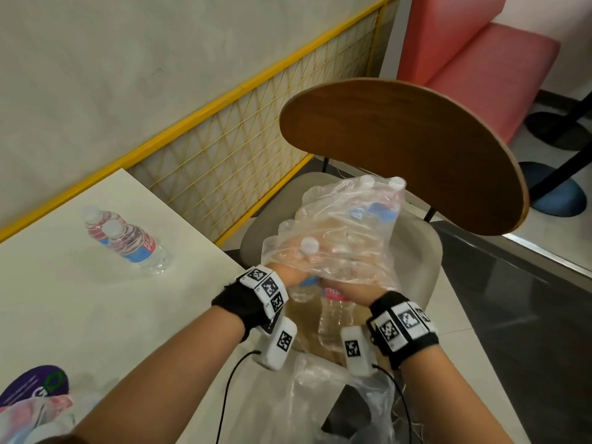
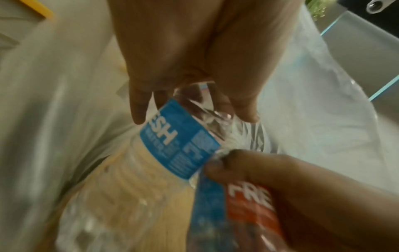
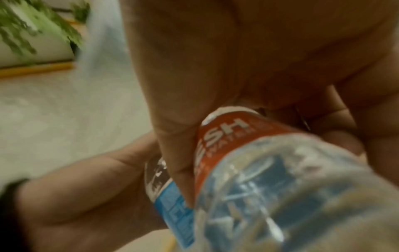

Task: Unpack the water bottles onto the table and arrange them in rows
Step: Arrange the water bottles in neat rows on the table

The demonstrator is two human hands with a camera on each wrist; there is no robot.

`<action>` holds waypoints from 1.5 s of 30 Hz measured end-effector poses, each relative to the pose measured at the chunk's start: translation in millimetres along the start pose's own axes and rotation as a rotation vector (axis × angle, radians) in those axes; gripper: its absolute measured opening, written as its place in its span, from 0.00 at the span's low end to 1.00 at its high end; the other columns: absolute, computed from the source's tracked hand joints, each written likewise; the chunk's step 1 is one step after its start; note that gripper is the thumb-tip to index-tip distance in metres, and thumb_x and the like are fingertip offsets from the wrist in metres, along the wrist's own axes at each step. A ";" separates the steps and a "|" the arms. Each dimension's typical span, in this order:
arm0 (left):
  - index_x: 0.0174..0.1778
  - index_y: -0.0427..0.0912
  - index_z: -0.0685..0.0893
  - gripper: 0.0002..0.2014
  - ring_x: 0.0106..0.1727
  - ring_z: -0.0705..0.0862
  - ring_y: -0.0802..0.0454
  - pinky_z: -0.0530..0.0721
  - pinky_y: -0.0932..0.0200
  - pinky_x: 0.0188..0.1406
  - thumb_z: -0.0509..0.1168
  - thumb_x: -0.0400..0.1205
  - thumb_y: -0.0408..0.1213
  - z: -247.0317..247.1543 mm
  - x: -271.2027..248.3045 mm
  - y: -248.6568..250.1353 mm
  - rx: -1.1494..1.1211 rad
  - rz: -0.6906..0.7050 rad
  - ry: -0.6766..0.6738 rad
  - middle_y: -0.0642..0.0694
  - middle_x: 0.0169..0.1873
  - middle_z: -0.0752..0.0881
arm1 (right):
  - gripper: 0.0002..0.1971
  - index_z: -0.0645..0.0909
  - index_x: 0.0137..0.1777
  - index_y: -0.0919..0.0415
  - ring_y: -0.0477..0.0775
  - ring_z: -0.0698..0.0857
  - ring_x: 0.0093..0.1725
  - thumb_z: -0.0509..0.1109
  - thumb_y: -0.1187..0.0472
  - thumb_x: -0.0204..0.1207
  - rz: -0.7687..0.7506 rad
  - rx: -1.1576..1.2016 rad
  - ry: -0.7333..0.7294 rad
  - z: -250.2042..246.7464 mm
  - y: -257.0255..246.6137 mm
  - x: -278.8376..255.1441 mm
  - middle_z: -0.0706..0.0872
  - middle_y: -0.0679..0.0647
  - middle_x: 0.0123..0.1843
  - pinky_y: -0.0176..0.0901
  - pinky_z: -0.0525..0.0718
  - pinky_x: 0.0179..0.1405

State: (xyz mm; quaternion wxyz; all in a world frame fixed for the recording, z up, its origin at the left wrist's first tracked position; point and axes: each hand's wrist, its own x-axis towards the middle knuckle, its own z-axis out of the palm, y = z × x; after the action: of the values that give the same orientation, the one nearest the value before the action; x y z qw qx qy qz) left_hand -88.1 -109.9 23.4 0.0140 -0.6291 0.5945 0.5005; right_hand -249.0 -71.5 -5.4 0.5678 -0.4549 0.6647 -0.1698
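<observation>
Tabletop (image 1: 80, 299) at 9 o'clock, two bottles (image 1: 128, 241) | chair (image 1: 413, 251), wrap (image 1: 336, 232) | left hand (image 2: 183, 68), right hand (image 3: 248, 59): each grip holds a bottle | risk: wrap snags, bottle drops

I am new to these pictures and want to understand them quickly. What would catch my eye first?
Both hands, the left hand and the right hand, each hold a water bottle in the torn plastic wrap on the chair. Two bottles already stand on the white table to the left.
</observation>
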 end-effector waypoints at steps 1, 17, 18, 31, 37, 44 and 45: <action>0.51 0.36 0.80 0.07 0.54 0.80 0.53 0.70 0.60 0.65 0.57 0.86 0.31 -4.1 -4.4 6.5 0.018 0.100 -0.007 0.43 0.51 0.81 | 0.19 0.82 0.60 0.50 0.44 0.86 0.50 0.78 0.53 0.69 -0.003 0.069 -0.035 6.0 -0.8 -3.8 0.86 0.48 0.57 0.34 0.87 0.45; 0.74 0.51 0.75 0.26 0.68 0.76 0.59 0.70 0.58 0.75 0.61 0.81 0.57 5.4 -31.0 1.6 0.054 0.338 -0.421 0.52 0.69 0.80 | 0.22 0.80 0.64 0.53 0.44 0.84 0.55 0.78 0.62 0.69 -0.259 -0.251 -0.210 -6.2 8.5 -30.2 0.85 0.44 0.56 0.34 0.81 0.57; 0.72 0.55 0.77 0.30 0.68 0.78 0.59 0.72 0.58 0.74 0.63 0.76 0.64 7.8 -31.1 -0.9 0.064 0.358 -0.391 0.53 0.68 0.81 | 0.23 0.80 0.64 0.51 0.42 0.85 0.56 0.79 0.59 0.68 -0.236 -0.095 -0.216 -12.8 9.5 -31.0 0.86 0.45 0.58 0.35 0.82 0.57; 0.51 0.42 0.90 0.10 0.67 0.79 0.59 0.74 0.64 0.70 0.74 0.75 0.40 4.4 -73.1 -47.7 -0.151 0.626 -0.096 0.55 0.67 0.77 | 0.40 0.69 0.76 0.53 0.47 0.76 0.72 0.77 0.51 0.61 -0.245 0.251 -0.438 1.7 19.0 -36.9 0.78 0.48 0.73 0.47 0.74 0.71; 0.37 0.66 0.87 0.07 0.54 0.86 0.54 0.84 0.55 0.57 0.71 0.77 0.45 -40.2 -97.8 -65.9 -0.092 0.420 -0.208 0.49 0.56 0.88 | 0.31 0.72 0.66 0.43 0.45 0.80 0.63 0.80 0.62 0.66 -0.410 -0.200 -0.168 58.1 12.9 -45.1 0.79 0.41 0.64 0.29 0.79 0.54; 0.52 0.41 0.88 0.11 0.59 0.84 0.50 0.83 0.59 0.61 0.71 0.77 0.42 -84.6 -118.8 -112.7 -0.111 0.219 0.164 0.47 0.56 0.88 | 0.31 0.76 0.64 0.42 0.35 0.79 0.59 0.81 0.65 0.64 -0.545 -0.354 -0.464 108.1 -10.5 -75.6 0.80 0.33 0.61 0.28 0.79 0.58; 0.53 0.40 0.87 0.12 0.56 0.84 0.50 0.84 0.70 0.52 0.71 0.78 0.43 -84.8 -120.2 -117.8 -0.016 0.200 0.153 0.48 0.53 0.88 | 0.31 0.76 0.67 0.43 0.38 0.80 0.60 0.81 0.62 0.65 -0.560 -0.433 -0.518 121.9 -10.9 -76.3 0.80 0.34 0.62 0.29 0.77 0.58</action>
State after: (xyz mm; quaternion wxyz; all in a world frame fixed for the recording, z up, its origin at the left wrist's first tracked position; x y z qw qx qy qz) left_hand 78.6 -39.2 75.3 -0.0864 -0.6032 0.6494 0.4549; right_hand -138.2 19.1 12.3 0.5394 -0.7537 0.3714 -0.0544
